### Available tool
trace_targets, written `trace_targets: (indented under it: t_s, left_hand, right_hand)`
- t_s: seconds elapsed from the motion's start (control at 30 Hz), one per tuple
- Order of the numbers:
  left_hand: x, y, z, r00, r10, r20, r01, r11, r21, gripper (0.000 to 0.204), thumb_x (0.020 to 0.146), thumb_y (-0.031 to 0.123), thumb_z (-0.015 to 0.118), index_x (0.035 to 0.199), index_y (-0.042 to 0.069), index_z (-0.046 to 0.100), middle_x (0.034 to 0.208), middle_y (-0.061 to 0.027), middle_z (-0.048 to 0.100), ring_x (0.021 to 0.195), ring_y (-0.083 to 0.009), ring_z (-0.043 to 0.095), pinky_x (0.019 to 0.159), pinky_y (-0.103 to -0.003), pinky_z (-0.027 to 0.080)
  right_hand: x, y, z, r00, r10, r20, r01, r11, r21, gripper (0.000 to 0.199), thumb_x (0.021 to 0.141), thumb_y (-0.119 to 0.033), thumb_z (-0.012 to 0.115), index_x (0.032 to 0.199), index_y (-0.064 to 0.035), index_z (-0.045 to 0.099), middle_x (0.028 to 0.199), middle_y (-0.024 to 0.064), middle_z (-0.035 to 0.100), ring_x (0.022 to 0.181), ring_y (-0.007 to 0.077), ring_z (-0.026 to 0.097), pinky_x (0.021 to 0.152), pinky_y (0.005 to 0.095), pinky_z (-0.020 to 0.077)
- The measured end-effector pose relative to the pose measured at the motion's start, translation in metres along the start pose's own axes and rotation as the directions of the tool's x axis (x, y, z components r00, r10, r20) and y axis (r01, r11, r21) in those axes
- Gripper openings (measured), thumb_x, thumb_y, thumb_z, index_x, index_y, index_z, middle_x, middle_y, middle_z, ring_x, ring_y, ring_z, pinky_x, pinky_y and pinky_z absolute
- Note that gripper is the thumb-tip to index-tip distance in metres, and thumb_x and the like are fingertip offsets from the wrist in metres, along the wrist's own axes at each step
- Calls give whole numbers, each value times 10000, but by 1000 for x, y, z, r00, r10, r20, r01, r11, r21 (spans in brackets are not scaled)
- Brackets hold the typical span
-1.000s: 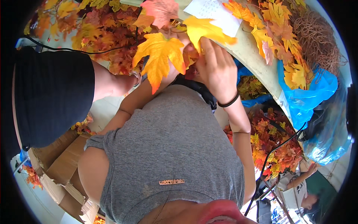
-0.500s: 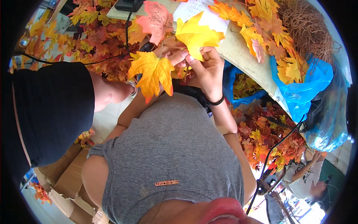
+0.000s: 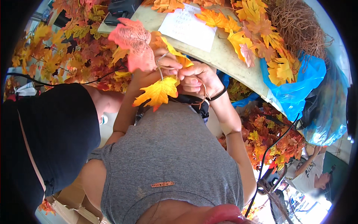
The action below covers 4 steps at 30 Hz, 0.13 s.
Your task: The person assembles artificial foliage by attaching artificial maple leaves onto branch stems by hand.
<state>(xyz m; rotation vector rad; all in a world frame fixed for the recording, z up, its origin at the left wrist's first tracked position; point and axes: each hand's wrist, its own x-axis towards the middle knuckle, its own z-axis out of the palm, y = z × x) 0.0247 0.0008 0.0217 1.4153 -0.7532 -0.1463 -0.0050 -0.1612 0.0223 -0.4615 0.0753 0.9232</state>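
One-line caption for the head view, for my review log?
Left hand and right hand pinch a thin wire among orange and yellow artificial leaves, above a table with paper sheet.

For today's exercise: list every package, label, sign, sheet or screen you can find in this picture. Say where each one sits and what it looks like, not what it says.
White sheet of paper: flat on the pale table, top centre; rectangular, faint writing.
Blue plastic bag: at the table's right edge; crumpled, bright blue.
Cardboard box: bottom left; brown, open flaps.
Small tag: on the grey shirt; thin orange-brown strip.
No screens seen.
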Motion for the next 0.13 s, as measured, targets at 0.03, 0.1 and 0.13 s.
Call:
trace_targets:
  t_s: [0.03,0.1,0.13]
  left_hand:
    - [0,-4,-4,992,104,75,-109,992,64,119,634,62,551,747,26,546,739,-63,472,687,-133,461,599,-225,370]
    - [-3,-3,-6,985,82,155,-104,985,138,94,657,95,528,737,49,541,754,-72,485,679,-148,466,641,-250,354]
    - [0,-4,-7,984,90,150,-112,984,141,94,657,95,528,737,49,541,754,-72,485,679,-148,466,641,-250,354]
  right_hand:
    - [2,0,1,998,58,20,-59,997,52,126,726,-87,426,643,5,451,394,-17,327,288,39,252,281,150,230]
    - [5,0,-4,990,130,62,-134,989,69,133,730,-99,426,656,11,443,389,-14,330,284,41,259,277,147,244]
    - [6,0,-5,983,164,76,-170,982,81,134,728,-101,431,654,9,443,385,-12,329,277,43,260,277,147,248]
